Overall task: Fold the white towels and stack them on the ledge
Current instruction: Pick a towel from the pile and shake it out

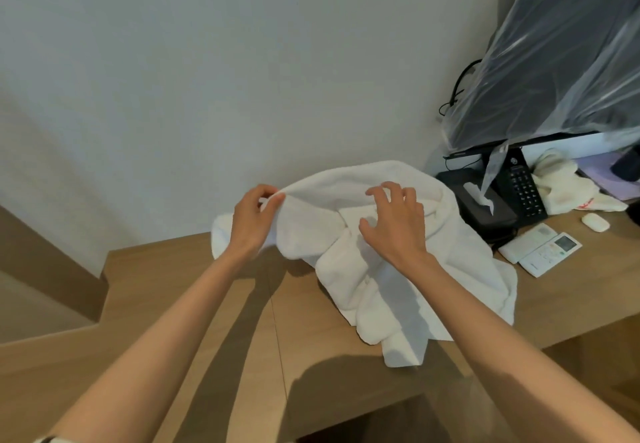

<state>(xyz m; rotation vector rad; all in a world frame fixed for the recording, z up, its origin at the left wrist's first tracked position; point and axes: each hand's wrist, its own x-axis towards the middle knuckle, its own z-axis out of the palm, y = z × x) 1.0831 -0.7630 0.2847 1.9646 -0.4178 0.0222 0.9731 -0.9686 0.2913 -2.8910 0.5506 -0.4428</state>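
A heap of white towels lies crumpled on the wooden ledge, up against the wall. My left hand pinches the raised edge of the top towel at the heap's left side and holds it off the pile. My right hand hovers over the middle of the heap with fingers spread and slightly bent, holding nothing. Part of a towel hangs over the ledge's front edge.
Right of the towels stand a black tissue box, a black phone, two white remotes and a small white case. A plastic-covered screen rises behind them. A cream cloth lies by the screen's base.
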